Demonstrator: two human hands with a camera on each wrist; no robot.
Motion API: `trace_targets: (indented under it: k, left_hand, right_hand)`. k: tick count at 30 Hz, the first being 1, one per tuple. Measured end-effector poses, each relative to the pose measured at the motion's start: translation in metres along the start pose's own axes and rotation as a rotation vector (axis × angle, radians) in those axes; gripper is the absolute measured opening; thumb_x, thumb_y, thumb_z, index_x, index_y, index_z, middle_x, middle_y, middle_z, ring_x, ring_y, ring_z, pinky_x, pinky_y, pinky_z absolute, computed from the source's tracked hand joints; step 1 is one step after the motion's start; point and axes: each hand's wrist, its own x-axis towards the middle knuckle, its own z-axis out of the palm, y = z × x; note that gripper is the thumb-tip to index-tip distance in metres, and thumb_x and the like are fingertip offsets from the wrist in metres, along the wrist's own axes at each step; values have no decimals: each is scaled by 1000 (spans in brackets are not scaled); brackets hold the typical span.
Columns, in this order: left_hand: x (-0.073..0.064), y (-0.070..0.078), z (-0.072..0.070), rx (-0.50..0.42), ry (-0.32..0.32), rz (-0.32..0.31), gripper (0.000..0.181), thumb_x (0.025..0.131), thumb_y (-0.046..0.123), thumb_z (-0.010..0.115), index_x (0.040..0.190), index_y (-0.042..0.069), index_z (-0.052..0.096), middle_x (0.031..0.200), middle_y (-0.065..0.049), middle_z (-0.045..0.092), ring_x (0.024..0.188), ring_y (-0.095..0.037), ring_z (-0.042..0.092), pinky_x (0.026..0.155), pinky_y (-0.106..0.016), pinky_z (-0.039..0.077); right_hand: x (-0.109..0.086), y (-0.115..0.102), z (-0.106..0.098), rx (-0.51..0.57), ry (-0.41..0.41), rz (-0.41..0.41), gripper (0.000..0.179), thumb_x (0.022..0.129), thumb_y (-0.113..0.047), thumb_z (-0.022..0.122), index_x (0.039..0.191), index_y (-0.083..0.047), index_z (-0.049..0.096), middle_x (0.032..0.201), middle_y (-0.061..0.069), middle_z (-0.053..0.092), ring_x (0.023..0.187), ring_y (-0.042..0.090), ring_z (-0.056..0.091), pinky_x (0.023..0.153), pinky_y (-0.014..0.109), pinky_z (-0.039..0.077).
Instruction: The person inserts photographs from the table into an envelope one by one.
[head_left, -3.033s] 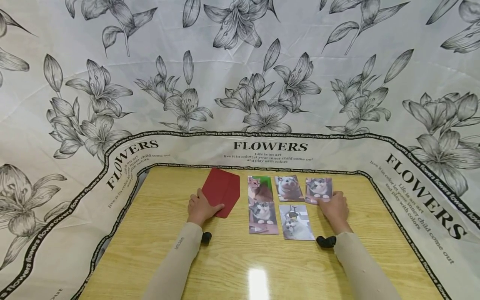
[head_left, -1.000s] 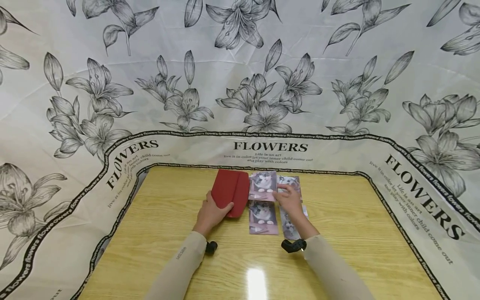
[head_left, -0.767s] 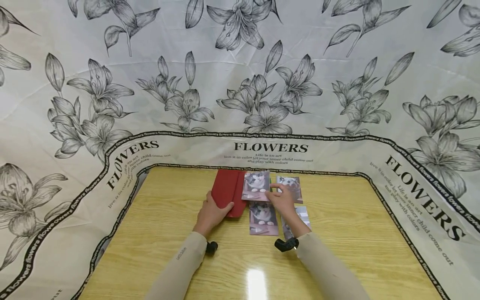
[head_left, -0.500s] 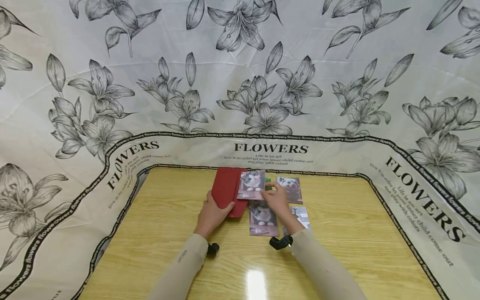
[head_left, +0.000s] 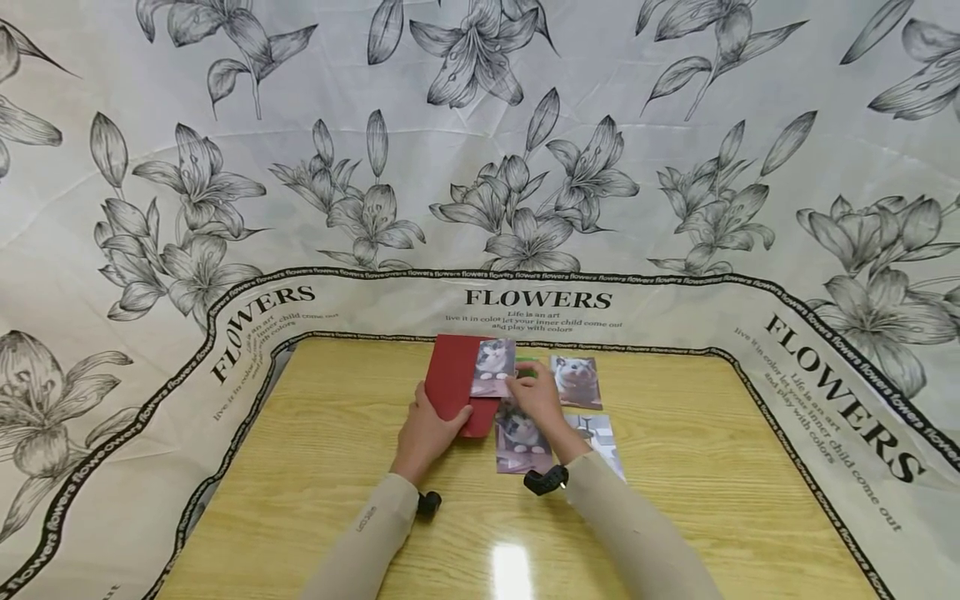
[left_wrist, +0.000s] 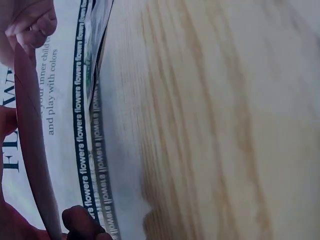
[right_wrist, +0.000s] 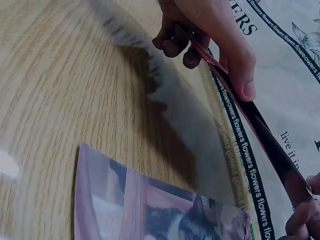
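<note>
My left hand (head_left: 429, 429) grips a red envelope (head_left: 448, 375), thumb on the near face. Toward the envelope's right side, my right hand (head_left: 538, 400) pinches a cat photo card (head_left: 495, 365) by its right edge. The card's left part looks tucked into the envelope's mouth. Seen edge-on in the right wrist view, the envelope (right_wrist: 260, 130) gapes slightly between the two hands. Another cat photo card (head_left: 521, 442) lies below, partly under my right hand. In the left wrist view the envelope (left_wrist: 32, 135) is held above the table.
On the wooden table (head_left: 712, 467) lie a hamster photo card (head_left: 576, 382) and a partly covered grey-white photo card (head_left: 603, 437). A green-edged card (head_left: 531, 367) is mostly hidden behind my right hand. A floral cloth (head_left: 375, 300) rises along the table's back and sides.
My right hand has carried the cat photo card from the far right leftward to the envelope, where less of the card now shows. My left hand has shifted the envelope slightly right.
</note>
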Motion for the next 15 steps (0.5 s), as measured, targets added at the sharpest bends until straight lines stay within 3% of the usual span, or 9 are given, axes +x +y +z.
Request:
trace_targets:
  k: [4, 10, 15]
  left_hand:
    - [-2, 0, 0, 19, 0, -5, 116, 91, 67, 75, 168, 1, 20, 141, -30, 56, 118, -46, 66, 98, -62, 53]
    - [-2, 0, 0, 33, 24, 1, 113, 90, 68, 75, 167, 2, 24, 134, -29, 59, 112, -44, 67, 95, -62, 54]
    - [-2, 0, 0, 37, 35, 2, 111, 90, 69, 74, 166, 3, 26, 132, -28, 60, 112, -43, 67, 95, -62, 54]
  right_hand:
    - [0, -2, 6, 2, -5, -12, 44, 104, -20, 72, 142, -2, 61, 111, 22, 78, 98, 42, 72, 64, 30, 48]
    - [0, -4, 13, -24, 21, -56, 40, 101, -17, 73, 137, 0, 67, 93, 11, 74, 78, 22, 65, 65, 28, 49]
    - [-2, -7, 17, -78, 26, -51, 39, 102, -19, 74, 137, -3, 70, 96, 10, 73, 81, 20, 66, 66, 32, 50]
